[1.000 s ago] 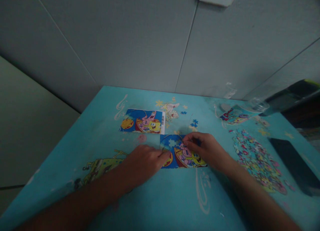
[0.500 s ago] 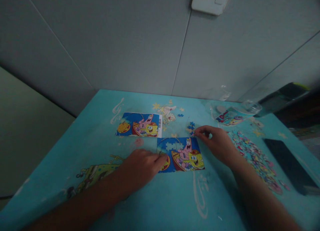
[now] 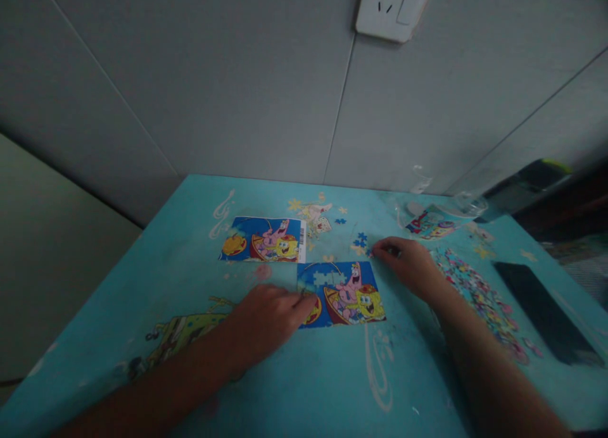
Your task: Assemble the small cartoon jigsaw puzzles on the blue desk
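A jigsaw puzzle (image 3: 351, 302) lies mostly assembled on the table, showing pink and yellow cartoon figures on blue. A gap in its upper part lets the turquoise table cover show through. My left hand (image 3: 273, 318) rests over the puzzle's left edge, fingers lying on it and gripping nothing. Right of the puzzle's top corner, my right hand (image 3: 403, 261) has thumb and forefinger pinched on a small blue puzzle piece (image 3: 370, 252), partly hidden by the fingertips. Loose blue pieces (image 3: 361, 239) lie just beyond those fingertips, and another blue piece (image 3: 341, 221) sits farther back.
A printed picture card (image 3: 261, 238) with the same scene lies behind the puzzle. To the right are a pile of mixed puzzle pieces (image 3: 479, 292), a dark flat phone-like object (image 3: 546, 311) and a clear container with a colourful label (image 3: 432, 223). A wall (image 3: 247, 96) bounds the table's back.
The camera view has shifted slightly. My right hand stays pinched near the loose blue pieces, now a little apart from them; my left hand keeps its place on the puzzle.
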`<state>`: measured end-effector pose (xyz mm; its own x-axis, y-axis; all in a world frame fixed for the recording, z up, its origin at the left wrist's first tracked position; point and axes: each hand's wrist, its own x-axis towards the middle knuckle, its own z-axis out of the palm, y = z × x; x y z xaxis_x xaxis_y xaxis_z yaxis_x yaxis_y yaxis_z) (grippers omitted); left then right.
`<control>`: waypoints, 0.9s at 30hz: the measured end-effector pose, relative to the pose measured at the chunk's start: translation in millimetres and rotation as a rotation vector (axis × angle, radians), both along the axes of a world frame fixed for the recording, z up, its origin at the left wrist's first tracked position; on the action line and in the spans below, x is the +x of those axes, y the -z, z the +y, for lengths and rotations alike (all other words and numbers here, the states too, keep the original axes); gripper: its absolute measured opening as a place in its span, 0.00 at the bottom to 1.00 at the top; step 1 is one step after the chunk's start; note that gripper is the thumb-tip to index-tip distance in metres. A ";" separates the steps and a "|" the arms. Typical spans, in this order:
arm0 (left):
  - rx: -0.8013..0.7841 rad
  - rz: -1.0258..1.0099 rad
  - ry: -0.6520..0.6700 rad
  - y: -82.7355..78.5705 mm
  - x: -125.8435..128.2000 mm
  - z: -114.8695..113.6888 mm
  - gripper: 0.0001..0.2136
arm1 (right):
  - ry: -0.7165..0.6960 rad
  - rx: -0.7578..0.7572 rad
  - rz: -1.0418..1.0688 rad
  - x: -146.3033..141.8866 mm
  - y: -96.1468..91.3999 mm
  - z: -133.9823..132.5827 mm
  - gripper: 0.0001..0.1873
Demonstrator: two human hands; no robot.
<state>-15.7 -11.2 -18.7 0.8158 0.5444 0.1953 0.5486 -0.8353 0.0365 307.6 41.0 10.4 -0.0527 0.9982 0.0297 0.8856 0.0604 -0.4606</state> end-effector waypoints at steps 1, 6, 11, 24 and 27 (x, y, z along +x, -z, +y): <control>0.003 -0.001 0.001 0.3 0.0 0.1 0.13 | -0.013 0.023 -0.012 -2.6 0.8 3.3 0.11; -0.001 -0.010 -0.002 -2.8 1.0 0.3 0.13 | -0.122 0.108 -0.083 -28.8 -0.6 39.2 0.14; 0.026 -0.018 -0.006 -7.6 2.3 0.3 0.11 | -0.069 0.078 -0.181 -57.6 -1.0 75.3 0.16; -0.047 0.019 0.006 -12.6 3.0 -0.8 0.11 | -0.143 0.152 -0.470 -67.4 -6.3 72.5 0.15; -0.041 0.013 0.004 -11.2 2.7 -0.4 0.11 | -0.168 0.176 -0.588 -64.4 -12.6 67.4 0.16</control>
